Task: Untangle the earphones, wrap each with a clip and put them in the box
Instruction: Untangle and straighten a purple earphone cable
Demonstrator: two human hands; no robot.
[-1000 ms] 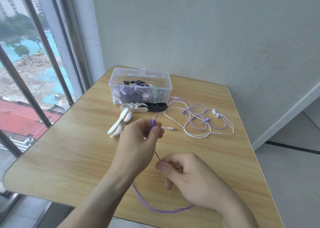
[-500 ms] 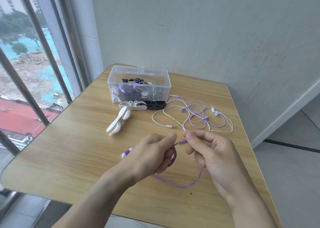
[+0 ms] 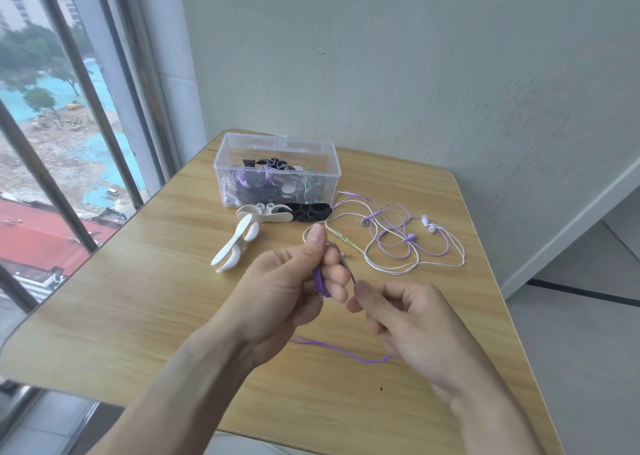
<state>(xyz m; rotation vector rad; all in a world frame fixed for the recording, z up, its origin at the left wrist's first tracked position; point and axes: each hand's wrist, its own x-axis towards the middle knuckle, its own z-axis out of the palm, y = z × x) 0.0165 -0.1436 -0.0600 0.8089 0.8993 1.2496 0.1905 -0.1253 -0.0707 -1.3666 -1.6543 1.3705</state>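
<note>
My left hand (image 3: 291,288) is raised over the middle of the table, with loops of a purple earphone cord (image 3: 320,283) wound round its fingers and its thumb up. My right hand (image 3: 405,319) pinches the same cord just to the right of those fingers. The cord's loose tail (image 3: 346,350) trails on the table below both hands. A tangle of white and purple earphones (image 3: 401,243) lies at the right. White clips (image 3: 239,243) and a black clip (image 3: 310,210) lie in front of the clear box (image 3: 277,150), which holds several wrapped earphones.
The wooden table (image 3: 145,309) stands in a corner, a barred window on its left and a wall behind it. Its front edge runs near my forearms. Grey floor shows on the right.
My left hand has turned and risen with more cord wound on it. My right hand has dropped slightly and shifted right along the cord. The loose tail has grown shorter.
</note>
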